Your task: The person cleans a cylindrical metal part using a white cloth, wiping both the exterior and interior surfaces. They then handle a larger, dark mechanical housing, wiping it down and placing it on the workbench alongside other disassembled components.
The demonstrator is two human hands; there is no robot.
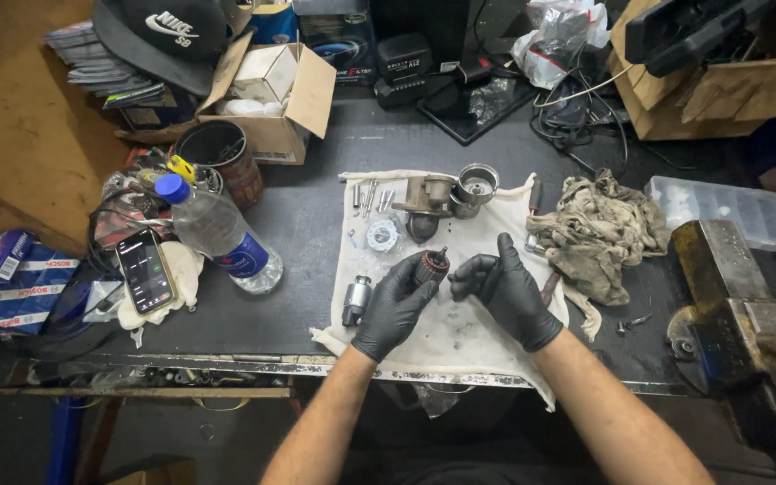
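Head view. The left hand (394, 308), in a black glove, holds a small motor rotor (432, 265) above a white cloth (460, 337) spread on the dark surface (316, 207). Its fingers are clamped around the lower end of the rotor, whose long axis tilts up and to the right, with the thin shaft tip uppermost. The right hand (507, 292), also gloved, hangs just beside the rotor on its right; its fingers are curled loosely together, and it cannot be told whether they pinch a small part. The rotor thus lies between the two hands, held by the left and near but apparently apart from the right fingertips.

On the cloth behind the hands lie a metal housing (426, 199), a round metal cup (477, 182), a small white gear (381, 235) and several bolts (368, 196); a short metal cylinder (356, 299) lies left of the left hand. A crumpled rag (599, 229) lies to the right, a plastic bottle (217, 232) and a phone (145, 271) to the left, and a vise (738, 314) at the right edge.
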